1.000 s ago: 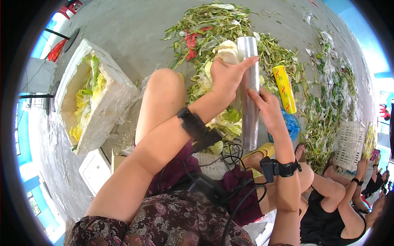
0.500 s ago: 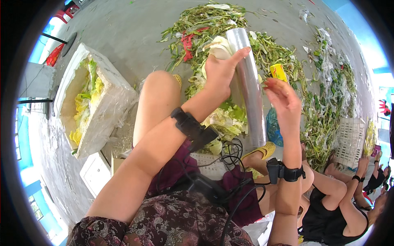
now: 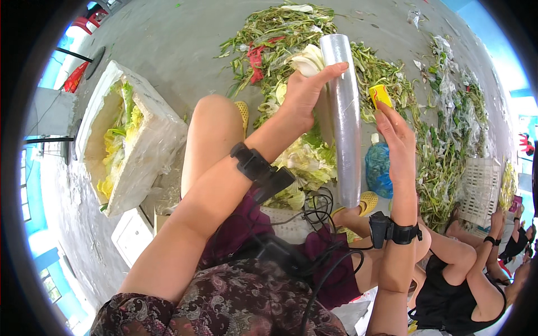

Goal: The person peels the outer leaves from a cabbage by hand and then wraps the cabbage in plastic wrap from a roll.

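My left hand (image 3: 304, 98) is closed round a long roll of clear plastic film (image 3: 343, 112), its thumb across the front. At that hand's far side a pale head of leafy cabbage (image 3: 308, 60) shows, pressed against the roll; the hidden fingers seem to be behind it. My right hand (image 3: 397, 137) is raised to the right of the roll, its fingers stretched forward with a gap between thumb and forefinger. Its fingertips overlap the lower edge of a small yellow box (image 3: 379, 93); whether they touch it I cannot tell.
Leaf trimmings (image 3: 286, 28) lie in heaps on the floor. A white foam box (image 3: 162, 123) with yellow-green leaves stands left. A blue bag-wrapped bottle (image 3: 379, 168), a white crate (image 3: 479, 190) and a seated co-worker (image 3: 459, 291) are right. Black cables (image 3: 322, 213) lie across my lap.
The roll has moved slightly right and stands more upright. My right hand has shifted a little right and forward, its fingers straightening and now overlapping the yellow box.
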`<act>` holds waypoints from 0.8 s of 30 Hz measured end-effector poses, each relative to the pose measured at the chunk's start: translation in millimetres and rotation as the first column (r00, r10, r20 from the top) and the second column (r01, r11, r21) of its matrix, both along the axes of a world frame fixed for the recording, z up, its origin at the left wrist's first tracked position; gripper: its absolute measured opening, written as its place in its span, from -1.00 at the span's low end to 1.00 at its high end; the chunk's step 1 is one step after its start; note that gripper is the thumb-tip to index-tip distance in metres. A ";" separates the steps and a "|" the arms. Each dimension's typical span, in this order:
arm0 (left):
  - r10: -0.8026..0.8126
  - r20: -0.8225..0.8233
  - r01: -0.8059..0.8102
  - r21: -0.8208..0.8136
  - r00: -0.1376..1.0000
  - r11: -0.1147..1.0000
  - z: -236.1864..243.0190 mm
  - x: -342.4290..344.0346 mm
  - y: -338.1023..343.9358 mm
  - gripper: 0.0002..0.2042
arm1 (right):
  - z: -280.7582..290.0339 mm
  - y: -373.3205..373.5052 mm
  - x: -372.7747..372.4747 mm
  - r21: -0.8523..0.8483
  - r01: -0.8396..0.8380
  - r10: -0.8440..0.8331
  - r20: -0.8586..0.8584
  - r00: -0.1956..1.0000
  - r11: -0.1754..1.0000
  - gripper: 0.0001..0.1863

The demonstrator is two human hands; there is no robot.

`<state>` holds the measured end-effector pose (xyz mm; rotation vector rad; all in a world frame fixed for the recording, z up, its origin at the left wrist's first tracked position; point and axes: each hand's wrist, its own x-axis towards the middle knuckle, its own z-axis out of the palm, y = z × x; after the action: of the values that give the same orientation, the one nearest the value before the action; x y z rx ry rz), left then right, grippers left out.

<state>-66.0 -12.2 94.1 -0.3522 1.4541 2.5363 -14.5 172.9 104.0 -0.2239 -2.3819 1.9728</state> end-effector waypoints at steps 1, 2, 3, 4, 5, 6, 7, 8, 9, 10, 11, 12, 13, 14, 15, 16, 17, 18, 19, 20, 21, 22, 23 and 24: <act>0.000 -0.001 0.000 0.000 1.000 1.000 -1.2 -0.3 0.2 -0.54 | -1.8 -1.2 0.1 0.060 0.015 -0.009 -0.104 0.995 0.998 -0.62; 0.001 -0.012 -0.001 -0.003 1.000 1.000 -2.5 -0.5 0.2 -0.55 | -0.4 -1.3 0.5 0.060 0.015 -0.009 -0.105 0.994 0.998 -0.62; 0.001 -0.024 -0.002 -0.006 1.000 1.000 -2.5 -0.9 0.7 -0.55 | 2.0 -0.4 0.9 0.056 0.020 -0.014 -0.091 0.996 0.998 -0.68; 0.001 -0.026 -0.001 -0.005 1.000 1.000 -2.2 -0.6 0.8 -0.55 | 3.5 0.8 0.9 0.053 0.024 -0.020 -0.077 0.997 0.998 -0.74; -0.019 -0.021 0.019 0.012 1.000 1.000 -1.4 0.7 0.5 -0.55 | 1.2 4.9 0.2 0.053 0.025 -0.020 -0.079 0.997 0.998 -0.74; -0.043 -0.020 0.044 0.030 0.999 0.999 0.7 1.1 1.4 -0.55 | -1.1 11.3 -0.7 0.064 -0.001 0.003 -0.033 0.999 0.998 -0.77; -0.048 -0.026 0.048 0.032 0.999 0.998 3.2 1.6 2.1 -0.55 | -2.9 15.7 -1.4 0.073 -0.027 0.026 0.012 1.000 0.997 -0.79; -0.093 -0.014 0.094 0.057 0.996 0.994 6.2 2.5 2.7 -0.56 | -4.5 18.4 -1.7 0.075 -0.021 0.021 0.006 1.000 0.997 -0.79; -0.136 0.000 0.136 0.081 0.991 0.987 7.4 3.9 2.3 -0.56 | -6.1 18.2 -1.8 0.057 -0.039 0.041 -0.029 0.999 0.998 -0.87; -0.139 -0.003 0.139 0.080 0.990 0.987 9.2 5.9 2.0 -0.56 | -6.5 17.6 -1.9 0.040 -0.057 0.059 -0.066 0.996 0.998 -0.88; -0.177 -0.008 0.177 0.103 0.984 0.979 11.3 8.1 2.0 -0.57 | -6.2 15.5 -2.0 0.040 -0.054 0.056 -0.069 0.996 0.998 -0.88; -0.212 -0.014 0.212 0.125 0.977 0.969 12.9 9.4 1.8 -0.57 | -4.0 9.8 -1.8 0.020 -0.036 0.038 -0.125 0.991 0.999 -0.91; -0.214 -0.017 0.214 0.124 0.977 0.969 12.6 9.4 2.5 -0.57 | -0.5 3.2 -1.5 0.000 -0.019 0.019 -0.181 0.983 1.000 -0.94; -0.232 -0.046 0.237 0.169 0.972 0.957 10.8 9.1 3.4 -0.58 | 5.3 -3.2 -0.6 -0.001 -0.017 0.017 -0.184 0.983 1.000 -0.94; -0.247 -0.074 0.258 0.214 0.966 0.942 8.6 9.0 3.8 -0.59 | 15.4 -11.7 1.2 -0.069 -0.001 -0.013 -0.204 0.979 0.998 -0.92; -0.248 -0.075 0.258 0.213 0.966 0.942 6.4 8.4 3.4 -0.59 | 20.8 -15.5 2.7 -0.137 0.013 -0.044 -0.223 0.974 0.991 -0.88; -0.265 -0.102 0.281 0.212 0.959 0.936 4.2 7.7 2.4 -0.59 | 21.1 -13.9 4.0 -0.138 0.013 -0.044 -0.223 0.974 0.990 -0.88; -0.284 -0.128 0.306 0.211 0.950 0.928 4.4 7.7 2.5 -0.59 | 21.5 -10.1 5.7 -0.111 -0.016 -0.014 -0.258 0.966 0.994 -0.84; -0.285 -0.128 0.307 0.211 0.950 0.928 5.2 7.9 3.4 -0.59 | 21.8 -6.6 6.6 -0.084 -0.044 0.018 -0.292 0.956 0.995 -0.79; -0.273 -0.127 0.294 0.198 0.954 0.935 6.9 8.6 4.4 -0.60 | 22.3 -3.8 6.7 -0.085 -0.043 0.017 -0.292 0.956 0.995 -0.79; -0.261 -0.124 0.281 0.185 0.957 0.942 7.7 9.2 4.9 -0.61 | 22.7 -1.4 7.0 -0.013 -0.102 0.091 -0.352 0.931 0.995 -0.78; -0.262 -0.122 0.281 0.184 0.957 0.942 5.8 8.9 4.9 -0.61 | 23.0 -0.2 7.4 0.061 -0.155 0.167 -0.406 0.898 0.986 -0.77; -0.269 -0.147 0.292 0.167 0.952 0.942 2.6 7.9 4.7 -0.62 | 23.4 -0.5 8.3 0.059 -0.155 0.166 -0.405 0.899 0.986 -0.77; -0.278 -0.172 0.305 0.151 0.945 0.940 1.7 7.6 5.3 -0.63 | 24.4 -1.0 9.4 0.081 -0.196 0.212 -0.399 0.892 0.977 -0.76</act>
<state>-58.4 -6.9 95.8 0.0797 1.2097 2.4614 -5.1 171.9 128.4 0.4189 -2.2356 1.8212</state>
